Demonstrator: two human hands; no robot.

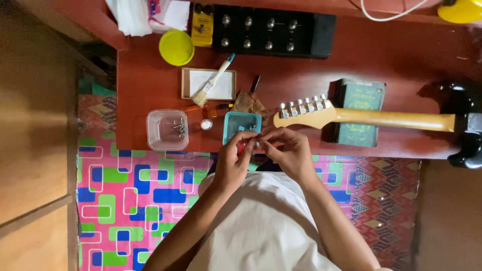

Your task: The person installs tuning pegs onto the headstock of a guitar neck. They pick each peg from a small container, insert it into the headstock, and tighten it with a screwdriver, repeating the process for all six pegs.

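Observation:
My left hand point(233, 159) and my right hand point(290, 152) meet at the table's near edge, just in front of a small teal tray point(235, 124). A small red thing point(241, 147) is pinched in my left fingers, and my right fingertips close on it from the other side. It is too small to tell what it is. An electric guitar lies across the table to the right. Its pale headstock point(305, 114) with a row of metal tuners is close to my right hand. Its neck point(394, 119) rests on a dark green book point(360, 98).
On the red-brown table point(401, 55) are a clear plastic box with screws point(167, 130), a yellow lid point(176, 47), a brush point(212, 83) on a shallow framed tray, a brown cloth point(250, 104), a black pedal unit with knobs point(273, 30) and the black guitar body point(464, 125).

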